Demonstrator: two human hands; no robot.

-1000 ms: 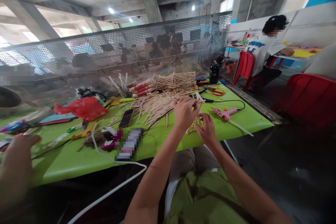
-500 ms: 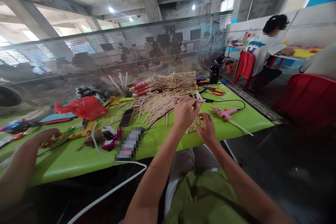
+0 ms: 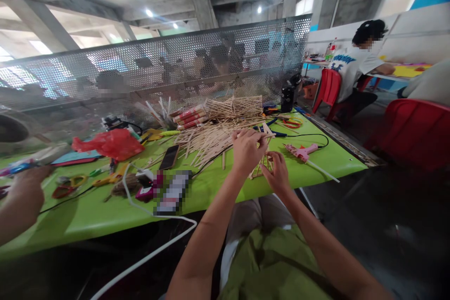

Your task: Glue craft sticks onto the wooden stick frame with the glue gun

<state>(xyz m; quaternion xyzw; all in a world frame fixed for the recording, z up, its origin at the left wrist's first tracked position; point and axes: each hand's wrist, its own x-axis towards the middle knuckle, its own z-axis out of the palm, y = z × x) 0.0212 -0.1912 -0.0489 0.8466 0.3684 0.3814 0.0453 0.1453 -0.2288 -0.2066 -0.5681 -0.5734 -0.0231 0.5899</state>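
My left hand (image 3: 247,149) is closed, pinching the top of a small frame of thin wooden sticks (image 3: 264,161) that stands near the front edge of the green table (image 3: 211,187). Just below it my right hand (image 3: 278,173) is closed on the lower part of the same frame. Behind both hands a loose pile of wooden sticks (image 3: 211,138) is spread over the table. A pink glue gun (image 3: 301,152) lies just right of my hands, apart from them.
A built stick lattice (image 3: 235,107) stands at the back by the perforated metal screen (image 3: 158,68). A phone (image 3: 169,157), a red plastic bag (image 3: 111,144), scissors (image 3: 291,123) and a white cable (image 3: 147,215) lie about. Another person's hand (image 3: 24,187) is at the left; a seated person (image 3: 355,70) at far right.
My hands and the stick frame have stayed put. The other person's hand at the left reached right over the table, then drew back up and left, uncovering ring-handled scissors there.
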